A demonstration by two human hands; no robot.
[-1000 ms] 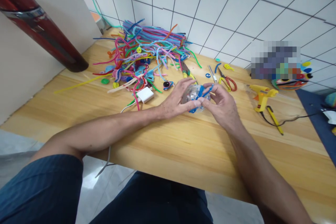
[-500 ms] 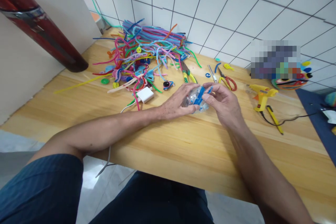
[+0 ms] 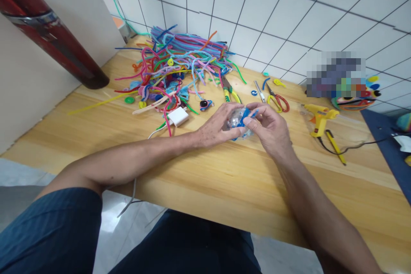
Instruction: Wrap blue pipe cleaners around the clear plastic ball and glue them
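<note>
Between my hands, just above the front-middle of the table, is a clear, shiny plastic packet with a blue band across it. Whether it is a bag or a firmer shape, I cannot tell. My left hand curves around its left side, thumb along the near edge. On the other side, my right hand pinches the blue band between thumb and fingers. Pliers with green and yellow handles lie just beyond my left hand. Behind my right hand are scissors with red and yellow handles.
A tangled heap of pipe cleaners covers the back left, with a white charger before it. A red flask stands at left. To the right lie a yellow glue gun, its cord, and a yellow cutter.
My right hand has shifted slightly left, its fingers still on the blue band. The packet has turned a little, showing more clear plastic. My left hand stays nearly in place.
</note>
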